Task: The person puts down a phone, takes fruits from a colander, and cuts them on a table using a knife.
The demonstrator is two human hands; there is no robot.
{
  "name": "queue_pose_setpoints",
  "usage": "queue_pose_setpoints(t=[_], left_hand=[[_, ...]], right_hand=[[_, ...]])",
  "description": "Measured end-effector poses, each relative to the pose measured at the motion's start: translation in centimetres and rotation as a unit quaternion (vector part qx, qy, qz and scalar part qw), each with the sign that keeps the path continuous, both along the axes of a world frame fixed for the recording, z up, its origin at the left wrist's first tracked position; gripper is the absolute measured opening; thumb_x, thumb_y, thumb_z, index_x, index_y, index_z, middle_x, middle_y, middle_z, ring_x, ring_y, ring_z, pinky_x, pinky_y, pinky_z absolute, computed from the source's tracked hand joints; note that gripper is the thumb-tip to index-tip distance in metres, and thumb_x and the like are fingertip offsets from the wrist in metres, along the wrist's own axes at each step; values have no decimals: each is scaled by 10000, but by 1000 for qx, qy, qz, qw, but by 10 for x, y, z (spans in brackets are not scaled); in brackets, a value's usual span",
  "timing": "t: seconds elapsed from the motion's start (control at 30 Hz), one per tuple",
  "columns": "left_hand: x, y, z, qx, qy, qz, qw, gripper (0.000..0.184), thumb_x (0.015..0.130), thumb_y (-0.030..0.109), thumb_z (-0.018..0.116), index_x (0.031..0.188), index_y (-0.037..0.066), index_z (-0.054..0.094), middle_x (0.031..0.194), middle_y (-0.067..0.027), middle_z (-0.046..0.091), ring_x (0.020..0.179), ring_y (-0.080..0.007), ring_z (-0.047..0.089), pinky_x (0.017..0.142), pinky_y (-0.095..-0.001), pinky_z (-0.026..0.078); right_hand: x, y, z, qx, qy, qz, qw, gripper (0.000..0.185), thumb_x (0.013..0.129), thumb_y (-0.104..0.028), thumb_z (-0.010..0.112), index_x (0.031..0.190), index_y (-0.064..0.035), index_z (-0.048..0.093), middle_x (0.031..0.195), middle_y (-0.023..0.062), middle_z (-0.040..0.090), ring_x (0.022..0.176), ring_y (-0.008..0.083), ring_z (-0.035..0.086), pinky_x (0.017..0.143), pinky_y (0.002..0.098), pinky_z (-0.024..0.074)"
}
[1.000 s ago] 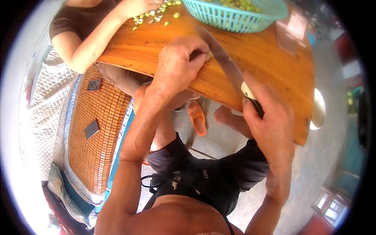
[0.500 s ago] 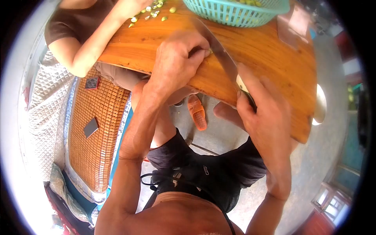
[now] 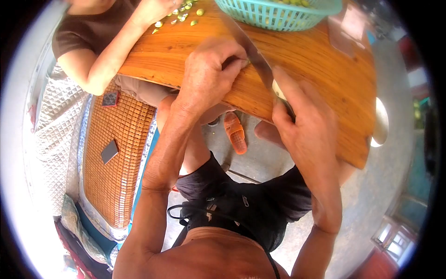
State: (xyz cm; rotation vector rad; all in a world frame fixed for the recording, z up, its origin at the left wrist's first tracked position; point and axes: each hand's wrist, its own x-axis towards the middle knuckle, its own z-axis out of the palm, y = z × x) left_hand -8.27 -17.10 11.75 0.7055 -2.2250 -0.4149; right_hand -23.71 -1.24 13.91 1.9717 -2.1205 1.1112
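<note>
My right hand (image 3: 309, 116) is closed around the handle of a long-bladed knife (image 3: 251, 49). The blade slants up and left across the wooden table (image 3: 320, 79), its edge close to my left fingertips. With thumb and fingers pinched together, my left hand (image 3: 216, 67) rests at the table's near side. A small greenish piece, mostly hidden, shows at its fingertips; I cannot tell whether the blade touches it. Beyond lie several cut green fruits (image 3: 183, 16), beside another person's hand (image 3: 165, 7).
A turquoise plastic basket (image 3: 283, 18) holding green fruits stands at the table's far side. Another person's arm (image 3: 116, 56) leans along the left edge. An orange slipper (image 3: 235, 132) lies on the floor below. A woven mat (image 3: 111, 181) covers the seat at left.
My right hand and the knife have shifted slightly left and up, bringing the blade nearer my left fingertips. My left hand stays nearly in place.
</note>
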Motion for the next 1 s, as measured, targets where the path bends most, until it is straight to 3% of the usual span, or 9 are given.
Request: queue_pose_setpoints(t=[0.17,0.23,0.43,0.53,0.63,0.73,0.8,0.9,1.0], left_hand=[[-1,2,1,8,-4,8,1000,133,851,46,777,980,50,745,938,-99,719,888,-257,694,792,-346,560],[-2,4,2,21,33,-3,999,46,851,48,710,897,49,705,889,-116,696,898,-345,665,794,-435,537],[-3,5,-1,33,38,-2,999,45,861,75,708,902,57,703,893,-121,696,901,-363,657,799,-447,534],[-2,4,-4,-4,9,13,1000,105,867,51,746,972,49,736,943,-122,720,901,-294,689,810,-382,550],[-3,4,-3,14,3,18,1000,97,871,61,736,968,55,732,932,-127,718,905,-315,686,809,-388,547],[-4,3,-2,2,-14,36,999,104,870,88,740,969,59,724,930,-131,714,870,-335,686,788,-402,549],[-3,-3,2,16,-20,54,998,110,874,112,744,969,62,723,919,-137,718,848,-343,690,776,-414,549],[-3,-31,3,20,-36,89,995,136,879,156,756,975,66,723,894,-148,728,811,-353,697,755,-433,549],[-3,-71,2,-9,-50,115,992,156,886,189,762,984,73,728,870,-156,738,803,-350,707,751,-439,549]], right_hand=[[5,-3,3,-1,-39,-11,999,457,833,16,650,1270,-108,704,914,160,644,813,371,651,737,460,518],[5,-4,3,2,-40,-9,999,454,833,16,649,1267,-104,704,913,159,643,816,374,652,740,462,519],[2,-3,5,2,-69,5,998,446,847,23,639,1274,-91,698,957,174,657,846,382,659,752,445,525],[2,-1,2,2,-79,12,997,454,856,26,639,1293,-84,690,1003,174,671,858,354,666,766,406,528],[-3,4,-1,-33,-92,32,995,447,846,23,655,1282,-76,682,913,160,659,799,360,678,675,465,525],[-5,16,3,-34,-167,33,985,478,839,56,658,1297,-75,690,936,162,664,791,322,678,685,412,529],[-8,32,9,44,-258,5,965,432,897,47,674,1325,-12,677,1153,113,730,1009,171,663,906,310,533],[-18,50,-1,-29,-237,-4,971,478,860,115,680,1324,-1,679,1071,96,711,934,163,662,824,302,549],[-29,65,-2,-47,-221,-13,974,468,872,127,679,1329,25,670,1140,83,691,1005,158,641,891,299,537]])
